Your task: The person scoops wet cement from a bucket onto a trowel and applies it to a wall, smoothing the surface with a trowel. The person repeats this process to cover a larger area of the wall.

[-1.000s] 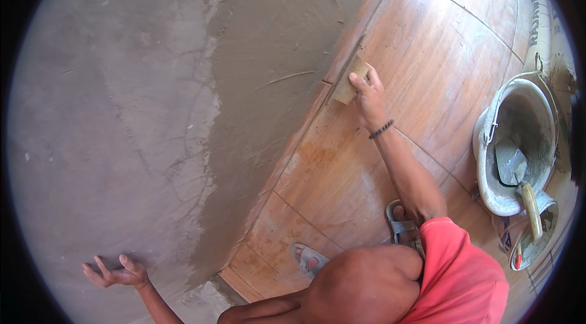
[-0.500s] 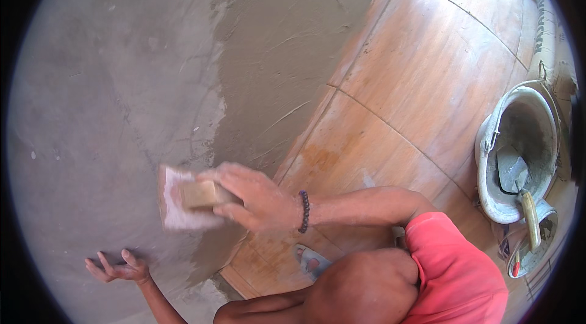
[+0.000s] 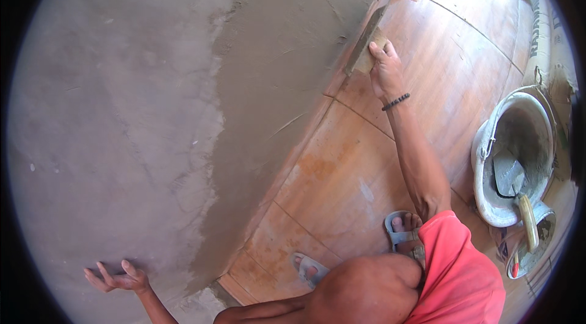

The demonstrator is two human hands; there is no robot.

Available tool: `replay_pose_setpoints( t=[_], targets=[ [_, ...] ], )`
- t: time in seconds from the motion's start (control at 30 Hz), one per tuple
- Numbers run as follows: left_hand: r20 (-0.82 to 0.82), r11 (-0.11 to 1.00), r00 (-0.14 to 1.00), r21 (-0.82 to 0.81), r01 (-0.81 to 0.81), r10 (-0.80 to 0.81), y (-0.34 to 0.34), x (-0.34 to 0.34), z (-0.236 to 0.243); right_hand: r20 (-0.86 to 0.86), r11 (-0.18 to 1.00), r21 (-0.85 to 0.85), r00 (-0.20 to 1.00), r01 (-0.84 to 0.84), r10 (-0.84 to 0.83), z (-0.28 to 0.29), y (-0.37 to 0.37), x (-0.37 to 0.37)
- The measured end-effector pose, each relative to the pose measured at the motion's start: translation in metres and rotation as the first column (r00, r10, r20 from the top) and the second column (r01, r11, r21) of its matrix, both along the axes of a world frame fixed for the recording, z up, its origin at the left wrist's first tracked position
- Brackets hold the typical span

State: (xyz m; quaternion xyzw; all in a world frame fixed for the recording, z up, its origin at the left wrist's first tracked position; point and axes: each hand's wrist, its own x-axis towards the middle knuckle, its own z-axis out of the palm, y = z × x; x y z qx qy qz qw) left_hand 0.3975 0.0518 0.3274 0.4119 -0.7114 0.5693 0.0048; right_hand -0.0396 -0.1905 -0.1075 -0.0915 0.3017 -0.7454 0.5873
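A plastering float (image 3: pixel 365 48) is gripped by its block handle in my right hand (image 3: pixel 387 71). Its plate is seen nearly edge-on, near the line where the grey plastered wall (image 3: pixel 116 92) meets the tiles. Beside it lies a darker, wet-looking band of plaster (image 3: pixel 268 74). A dark beaded bracelet circles my right wrist. At the lower left, my left hand (image 3: pixel 117 276) is held palm up against or close to the wall, fingers spread and holding nothing; whether it touches, I cannot tell.
On the right, a white bucket (image 3: pixel 482 180) holds a trowel (image 3: pixel 509 172) with a wooden handle. A smaller container (image 3: pixel 543 238) with a red-tipped tool stands beside it. Long sacks (image 3: pixel 540 37) lie behind. My sandaled feet are on the brown tiles (image 3: pixel 329 165).
My right hand has carried the float up and to the right, from the wall's middle to its tiled edge. My left hand has hardly moved.
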Motion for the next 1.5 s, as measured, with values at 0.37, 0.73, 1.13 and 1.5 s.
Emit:
replay_pose_setpoints(
  t=[0.37, 0.73, 1.13, 1.5],
  targets=[
    [-0.001, 1.0, 1.0, 0.012, 0.002, -0.002, 0.001, 0.0, 0.001, -0.637, 0.937, -0.338, 0.754, -0.085, -0.161, 0.143, 0.057, 0.094],
    [-0.02, 0.999, 0.999, -0.006, -0.032, 0.032, 0.008, 0.004, 0.003, -0.362, 0.97, -0.161, 0.926, -0.18, 0.111, 0.115, 0.096, 0.054],
    [-0.027, 1.0, 1.0, 0.001, -0.014, 0.014, 0.004, 0.006, 0.001, 0.125, 0.999, -0.006, 0.991, 0.041, -0.04, -0.016, -0.04, -0.047],
    [0.0, 1.0, 1.0, 0.001, -0.016, 0.016, 0.004, 0.005, 0.001, 0.085, 0.997, -0.011, 0.993, 0.08, -0.079, -0.036, -0.062, -0.035]
  ],
)
